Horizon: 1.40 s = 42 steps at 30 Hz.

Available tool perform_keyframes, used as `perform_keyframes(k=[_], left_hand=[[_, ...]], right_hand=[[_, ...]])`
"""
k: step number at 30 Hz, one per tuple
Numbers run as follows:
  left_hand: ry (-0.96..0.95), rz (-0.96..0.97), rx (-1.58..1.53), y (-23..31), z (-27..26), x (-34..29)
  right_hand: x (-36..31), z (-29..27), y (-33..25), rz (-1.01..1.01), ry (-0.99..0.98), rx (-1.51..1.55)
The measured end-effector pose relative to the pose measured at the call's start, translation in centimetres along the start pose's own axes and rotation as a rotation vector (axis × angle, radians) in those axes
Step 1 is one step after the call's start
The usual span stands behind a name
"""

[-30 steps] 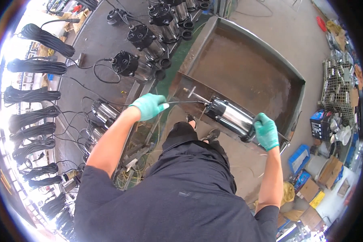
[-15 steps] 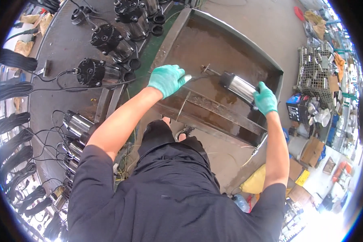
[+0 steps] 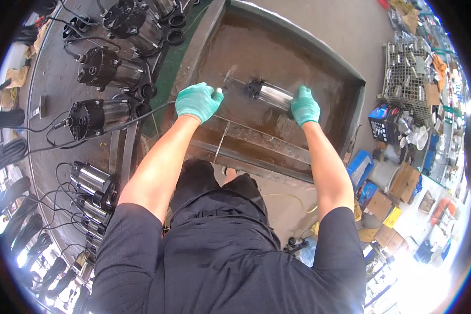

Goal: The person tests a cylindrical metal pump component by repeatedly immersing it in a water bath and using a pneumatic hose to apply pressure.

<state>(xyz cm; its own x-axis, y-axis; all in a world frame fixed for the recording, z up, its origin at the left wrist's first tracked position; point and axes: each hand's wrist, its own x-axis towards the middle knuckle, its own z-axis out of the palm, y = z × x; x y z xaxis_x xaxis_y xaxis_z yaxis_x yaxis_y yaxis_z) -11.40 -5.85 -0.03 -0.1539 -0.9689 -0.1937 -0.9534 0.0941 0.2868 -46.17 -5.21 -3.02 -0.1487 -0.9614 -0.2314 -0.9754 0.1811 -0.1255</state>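
Observation:
A silver submersible pump (image 3: 275, 95) with a black end lies tilted in the brown water of a metal tank (image 3: 329, 39). My right hand (image 3: 304, 106), in a green glove, is closed around its right end. A thin rod with a crosspiece (image 3: 230, 76) reaches out from the black end, blurred. Over the tank's left side, my left hand (image 3: 198, 101), gloved alike, is closed on a black cable (image 3: 154, 111) that runs in from the left. What lies inside its fingers is mostly hidden.
On the dark workbench (image 3: 52, 136) at the left stand several black-topped pumps (image 3: 102, 118), with more silver pumps (image 3: 91, 178) lying nearer. Coiled cables (image 3: 8, 157) line its left edge. A metal bar (image 3: 264, 138) crosses the tank's near part. Wire baskets (image 3: 405, 70) and boxes stand at the right.
My right hand and the pump have moved left and deeper into the tank's water. My left hand has shifted slightly left. The view has shifted too.

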Motion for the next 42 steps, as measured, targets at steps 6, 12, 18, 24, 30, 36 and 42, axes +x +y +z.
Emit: perform_keyframes(k=[6, 12, 18, 24, 30, 36, 42], left_hand=[[-0.093, -0.047, 0.068, 0.8, 0.0, 0.7], [-0.145, -0.106, 0.074, 0.7, -0.6, 0.7], [-0.146, -0.115, 0.104, 0.9, -0.6, 0.6], [-0.187, -0.149, 0.152, 1.8, -0.9, 1.0], [-0.170, -0.162, 0.179, 1.7, -0.8, 1.1], [-0.184, -0.211, 0.192, 1.9, -0.9, 0.9], [-0.156, -0.159, 0.217, 1.6, -0.4, 1.1]], right_hand=[[0.3, 2.3, 0.1, 0.057, -0.003, 0.045], [-4.5, -0.1, 1.3, 0.006, 0.127, 0.207], [-12.1, -2.2, 11.3, 0.059, 0.299, 0.316], [-13.7, -0.3, 18.9, 0.232, 0.350, 0.398], [-12.9, -1.1, 17.0, 0.364, 0.254, 0.279], [-12.5, -0.9, 16.9, 0.377, 0.206, 0.220], [-12.6, -1.2, 17.1, 0.391, 0.151, 0.217]])
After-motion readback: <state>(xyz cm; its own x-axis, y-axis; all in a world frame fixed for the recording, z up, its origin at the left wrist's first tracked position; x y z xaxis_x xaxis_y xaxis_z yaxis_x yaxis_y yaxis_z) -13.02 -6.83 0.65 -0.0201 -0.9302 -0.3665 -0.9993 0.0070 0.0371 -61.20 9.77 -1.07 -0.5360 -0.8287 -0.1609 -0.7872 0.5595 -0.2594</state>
